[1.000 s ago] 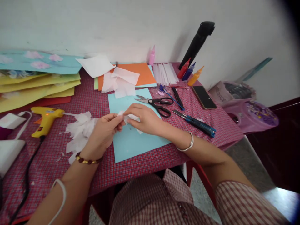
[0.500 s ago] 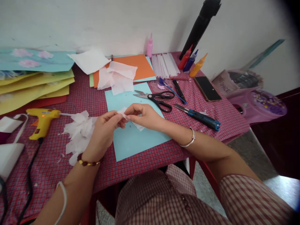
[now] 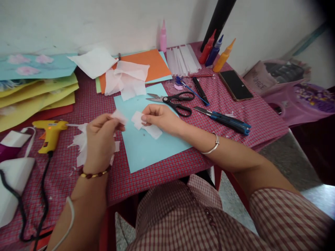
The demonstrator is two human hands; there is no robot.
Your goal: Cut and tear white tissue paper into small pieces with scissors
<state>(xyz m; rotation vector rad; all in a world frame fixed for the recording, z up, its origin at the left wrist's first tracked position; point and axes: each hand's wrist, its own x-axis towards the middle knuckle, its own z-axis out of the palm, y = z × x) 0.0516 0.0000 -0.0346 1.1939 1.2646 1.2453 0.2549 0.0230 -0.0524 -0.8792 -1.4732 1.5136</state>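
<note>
Between the thumb and fingers of my left hand (image 3: 102,134) is a small piece of pale pink tissue paper (image 3: 119,116), above the left edge of the light blue sheet (image 3: 138,158). My right hand (image 3: 162,118) pinches another small tissue piece (image 3: 137,119) over that sheet. Just below its fingers, a further white scrap (image 3: 154,131) shows on the blue paper. A pile of cut tissue pieces (image 3: 81,143) is partly hidden behind my left hand. Scissors (image 3: 172,101) with black handles lie partly on the sheet, beyond my right hand.
A yellow hot glue gun (image 3: 51,134) with a black cord lies at left, its tip towards the pile. On the right are a utility knife (image 3: 225,121), blade out, a black marker (image 3: 200,90) and a phone (image 3: 235,85). Paint bottles (image 3: 214,52) and glue sticks (image 3: 183,61) stand or lie behind.
My hands were together on a tissue piece; now they are apart, each with tissue. The left hand has moved left, over the pile's edge. The view has shifted slightly.
</note>
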